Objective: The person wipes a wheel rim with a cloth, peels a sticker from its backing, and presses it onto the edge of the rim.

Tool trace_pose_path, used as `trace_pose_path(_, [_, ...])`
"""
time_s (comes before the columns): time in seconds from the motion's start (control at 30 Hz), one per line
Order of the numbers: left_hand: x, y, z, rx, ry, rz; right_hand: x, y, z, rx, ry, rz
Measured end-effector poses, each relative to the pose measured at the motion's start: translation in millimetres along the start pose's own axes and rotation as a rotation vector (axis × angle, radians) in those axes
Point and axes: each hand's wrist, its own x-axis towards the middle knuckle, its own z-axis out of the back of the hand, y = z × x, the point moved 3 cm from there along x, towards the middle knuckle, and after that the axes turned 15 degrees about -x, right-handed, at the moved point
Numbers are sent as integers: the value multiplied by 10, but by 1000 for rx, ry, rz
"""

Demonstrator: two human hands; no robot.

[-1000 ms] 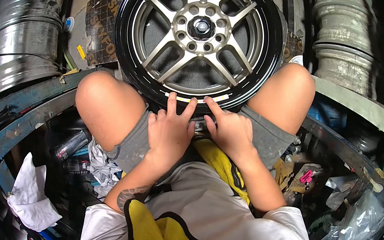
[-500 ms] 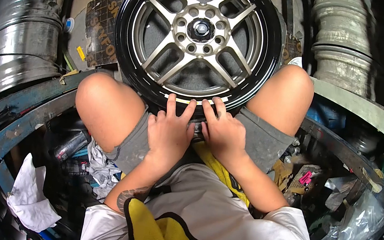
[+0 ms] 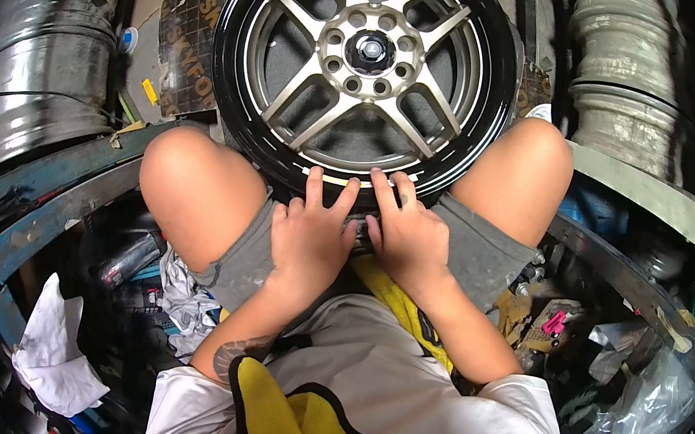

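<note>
A wheel rim [image 3: 300,105] with metallic spokes and a glossy black outer lip lies between the knees. Whitish tape [image 3: 334,180] runs along the lip's near edge. My left hand [image 3: 309,234] rests there with its fingers apart, two fingertips on the tape and lip. Beside it, my right hand [image 3: 412,240] touches the same edge with spread fingertips. Both palms face down, and neither hand grips anything visible. A yellow cloth with black trim [image 3: 316,428] lies over the white shirt; more yellow cloth is under the right forearm.
Stacked metal rims [image 3: 49,47] stand on the left, with another stack [image 3: 622,96] on the right. Printed cardboard [image 3: 188,49] is beneath the wheel. Blue metal rails [image 3: 34,211] flank the legs. A white cloth [image 3: 57,358] hangs lower left, and clear plastic [image 3: 657,398] lies lower right.
The wheel and both hands appear slightly farther right in view. My right fingertips have shifted slightly along the lip toward my left hand.
</note>
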Motion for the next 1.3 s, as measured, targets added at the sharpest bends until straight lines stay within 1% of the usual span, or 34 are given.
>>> trace_pose_path(0.1, [3,-3,5,-4,8,6,-9,-6,-9,-24,22,5])
trace_pose_path(0.3, [-6,1,3,2,16,0,-6,-22,-26,-4,-7,11])
trace_pose_path(0.4, [-8,-8,17,13,20,2,1,-20,-1,-5,26,1])
trace_pose_path(0.6, [1,9,-20,35,14,7,-7,-31,-72,-58,-32,26])
trace_pose_path(0.7, [6,5,-18,40,12,3,-2,-35,-53,-18,-4,18])
trace_pose_path(1.07, [3,12,0,81,33,-25,-2,-44,-42,-7,-36,30])
trace_pose_path(1.3, [-8,6,4,71,-6,-45,-1,-44,-36,-17,-38,35])
